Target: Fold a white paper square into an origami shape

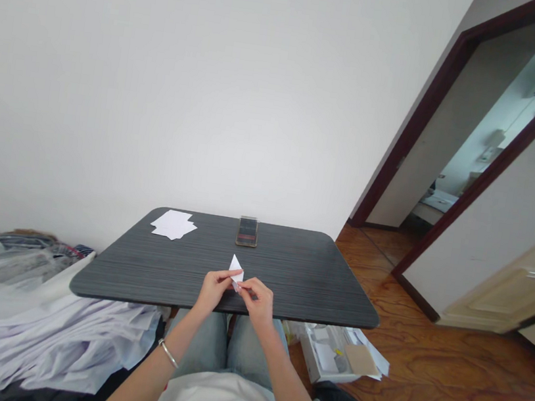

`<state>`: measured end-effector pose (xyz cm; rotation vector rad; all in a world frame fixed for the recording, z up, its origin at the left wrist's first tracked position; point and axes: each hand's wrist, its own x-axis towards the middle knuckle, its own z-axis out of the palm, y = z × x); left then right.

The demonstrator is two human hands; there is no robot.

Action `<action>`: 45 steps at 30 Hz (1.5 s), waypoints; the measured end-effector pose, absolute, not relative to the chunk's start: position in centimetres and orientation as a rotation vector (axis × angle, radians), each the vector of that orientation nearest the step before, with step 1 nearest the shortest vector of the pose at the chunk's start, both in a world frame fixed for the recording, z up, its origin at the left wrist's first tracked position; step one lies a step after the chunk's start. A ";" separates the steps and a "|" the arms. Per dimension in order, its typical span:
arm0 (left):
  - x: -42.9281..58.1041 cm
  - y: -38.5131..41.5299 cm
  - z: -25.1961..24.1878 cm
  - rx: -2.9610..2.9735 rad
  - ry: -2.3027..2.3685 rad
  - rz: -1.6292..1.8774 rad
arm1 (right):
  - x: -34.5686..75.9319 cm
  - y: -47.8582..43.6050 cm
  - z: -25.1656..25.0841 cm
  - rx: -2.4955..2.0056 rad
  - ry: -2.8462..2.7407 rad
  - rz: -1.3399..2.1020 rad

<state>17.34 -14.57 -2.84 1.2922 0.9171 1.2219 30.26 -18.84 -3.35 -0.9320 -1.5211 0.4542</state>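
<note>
Both hands, pinching folded white paper — over a dark table

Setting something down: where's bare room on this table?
The widest free patch on the dark tabletop runs from the phone and right hand to the right edge. A smaller one lies left of the left hand, below the white paper sheets. It's crowded front-centre, where both hands pinch the folded white paper.

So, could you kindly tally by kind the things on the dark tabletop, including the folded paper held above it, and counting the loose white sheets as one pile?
Smartphone: 1
Pile of loose white paper sheets: 1
Folded white paper piece: 1
Total: 3
</note>
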 end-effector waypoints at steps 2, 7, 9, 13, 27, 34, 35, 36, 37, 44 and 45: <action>17.3 -14.6 -2.8 1.289 0.923 1.227 | 30.3 -18.9 -3.3 -0.940 -1.521 0.458; 17.4 -14.7 -2.7 1.287 0.917 1.227 | 30.3 -18.9 -3.4 -0.962 -1.493 0.469; 17.4 -14.7 -2.6 1.286 0.914 1.226 | 30.3 -18.9 -3.4 -0.958 -1.475 0.476; 17.4 -14.8 -2.6 1.276 0.916 1.228 | 30.4 -18.9 -3.3 -0.948 -1.457 0.478; 17.2 -14.8 -2.6 1.228 0.934 1.285 | 30.5 -18.8 -3.2 -0.982 -1.263 0.697; 17.1 -14.8 -2.6 1.297 0.969 1.369 | 30.4 -18.1 -3.4 -0.995 -1.343 0.791; 17.1 -14.9 -2.7 1.309 0.972 1.374 | 30.3 -18.1 -3.4 -0.997 -1.361 0.753; 17.1 -14.9 -2.7 1.315 0.973 1.376 | 30.3 -18.2 -3.4 -0.997 -1.386 0.713; 17.1 -14.9 -2.7 1.319 0.972 1.377 | 30.3 -18.2 -3.4 -0.998 -1.418 0.673; 17.3 -15.1 -2.3 1.357 0.940 1.356 | 30.3 -18.6 -3.2 -1.009 -1.496 0.505; 17.3 -15.1 -2.3 1.360 0.936 1.348 | 30.3 -18.6 -3.2 -1.011 -1.489 0.501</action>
